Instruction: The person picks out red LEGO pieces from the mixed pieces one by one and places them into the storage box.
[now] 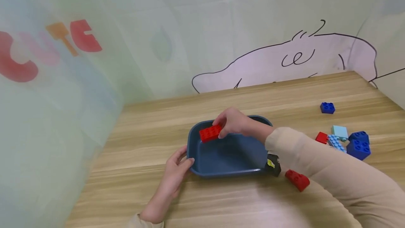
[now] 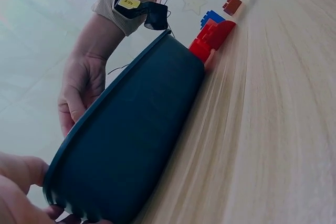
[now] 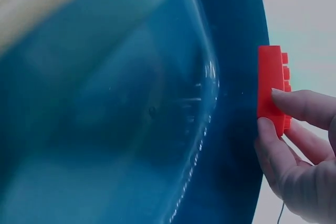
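Observation:
A dark blue rectangular plastic bin (image 1: 232,156) sits on the wooden table, its inside bare. My left hand (image 1: 175,170) grips the bin's left end, thumb at the rim and fingers outside the wall. In the left wrist view the bin's outer wall (image 2: 131,119) fills the middle. My right hand (image 1: 233,123) pinches a red studded toy brick (image 1: 209,134) between thumb and fingers, over the bin's far left part. The right wrist view shows this red brick (image 3: 270,82) on its side profile, studs facing away from the bin, with fingertips along its lower half.
Right of the bin lie a curved red brick (image 1: 296,179), a small red brick (image 1: 321,137), a light blue studded brick (image 1: 336,143), a pale blue brick (image 1: 340,132), large dark blue bricks (image 1: 358,148) and a small blue brick (image 1: 327,107). A printed curtain (image 1: 177,45) hangs behind the table.

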{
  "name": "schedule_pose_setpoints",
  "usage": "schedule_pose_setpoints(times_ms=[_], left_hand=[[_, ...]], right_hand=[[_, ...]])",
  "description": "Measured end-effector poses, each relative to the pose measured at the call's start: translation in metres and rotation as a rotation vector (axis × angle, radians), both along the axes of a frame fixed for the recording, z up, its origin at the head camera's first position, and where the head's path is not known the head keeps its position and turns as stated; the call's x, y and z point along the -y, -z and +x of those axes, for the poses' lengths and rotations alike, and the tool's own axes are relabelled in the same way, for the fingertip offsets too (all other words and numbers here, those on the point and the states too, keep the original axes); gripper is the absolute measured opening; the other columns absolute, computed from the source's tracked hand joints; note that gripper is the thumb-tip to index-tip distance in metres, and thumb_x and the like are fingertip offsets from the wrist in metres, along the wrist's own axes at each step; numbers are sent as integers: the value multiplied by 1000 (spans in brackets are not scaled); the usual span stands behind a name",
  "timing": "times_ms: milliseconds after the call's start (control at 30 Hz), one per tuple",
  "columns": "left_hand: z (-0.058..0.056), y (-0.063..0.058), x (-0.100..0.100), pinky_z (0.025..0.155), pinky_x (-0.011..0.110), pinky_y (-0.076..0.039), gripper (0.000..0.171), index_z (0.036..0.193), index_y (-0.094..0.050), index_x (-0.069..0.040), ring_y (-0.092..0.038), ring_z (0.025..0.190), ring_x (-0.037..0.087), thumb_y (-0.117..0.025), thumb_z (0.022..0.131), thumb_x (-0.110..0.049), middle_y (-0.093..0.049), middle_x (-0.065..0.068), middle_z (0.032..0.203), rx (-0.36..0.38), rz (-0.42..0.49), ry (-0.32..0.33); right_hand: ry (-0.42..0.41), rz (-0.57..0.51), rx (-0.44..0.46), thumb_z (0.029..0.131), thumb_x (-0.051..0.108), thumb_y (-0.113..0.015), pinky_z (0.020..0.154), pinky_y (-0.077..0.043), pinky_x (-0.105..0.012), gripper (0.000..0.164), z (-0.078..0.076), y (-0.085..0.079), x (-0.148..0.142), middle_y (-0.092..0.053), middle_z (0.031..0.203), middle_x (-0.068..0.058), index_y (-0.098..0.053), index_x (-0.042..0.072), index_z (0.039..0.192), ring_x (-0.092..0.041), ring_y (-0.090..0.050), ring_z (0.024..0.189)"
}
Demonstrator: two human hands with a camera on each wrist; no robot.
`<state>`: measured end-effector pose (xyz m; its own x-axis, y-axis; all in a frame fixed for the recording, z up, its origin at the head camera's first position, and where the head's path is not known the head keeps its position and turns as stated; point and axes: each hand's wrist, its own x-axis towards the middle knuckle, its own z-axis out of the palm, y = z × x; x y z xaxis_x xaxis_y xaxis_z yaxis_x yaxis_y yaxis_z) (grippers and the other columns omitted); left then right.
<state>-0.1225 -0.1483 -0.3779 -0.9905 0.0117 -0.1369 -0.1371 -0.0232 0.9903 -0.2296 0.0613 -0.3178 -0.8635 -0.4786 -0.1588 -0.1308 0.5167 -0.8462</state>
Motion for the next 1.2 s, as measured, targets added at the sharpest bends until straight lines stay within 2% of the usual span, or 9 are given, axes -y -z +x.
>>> schedule_pose_setpoints(times_ms=[333, 667, 1000, 1200], left_hand=[[1, -1, 2, 77, 29, -53, 50, 134, -36, 11, -61, 94, 17, -48, 87, 4, -42, 27, 133, -13, 12, 6], [0, 1, 1, 75, 30, -54, 48, 133, -38, 11, -61, 95, 21, -49, 87, 4, -43, 27, 132, -19, 10, 7], [0, 0, -2, 76, 30, -54, 50, 135, -36, 11, -61, 95, 19, -48, 87, 3, -41, 28, 134, -14, 5, 21], [0, 0, -1, 77, 30, -54, 51, 136, -35, 11, -60, 97, 19, -47, 87, 3, -41, 27, 134, -7, 3, 14]], right_hand=[[-52, 64, 16, 72, -7, -74, 74, -53, -30, 38, -5, -1, 11, -66, 98, -12, -66, 0, 109, -24, -57, 86], [-173, 154, -32, 71, -7, -74, 76, -53, -29, 39, -10, 5, 16, -66, 96, -10, -67, 0, 108, -22, -58, 84], [-249, 258, -108, 69, -9, -75, 75, -52, -28, 37, -12, 9, 21, -65, 94, -7, -69, 2, 104, -21, -56, 83], [-325, 325, -193, 66, -8, -77, 73, -51, -27, 34, -14, 14, 26, -66, 91, -7, -70, 3, 98, -19, -55, 81]])
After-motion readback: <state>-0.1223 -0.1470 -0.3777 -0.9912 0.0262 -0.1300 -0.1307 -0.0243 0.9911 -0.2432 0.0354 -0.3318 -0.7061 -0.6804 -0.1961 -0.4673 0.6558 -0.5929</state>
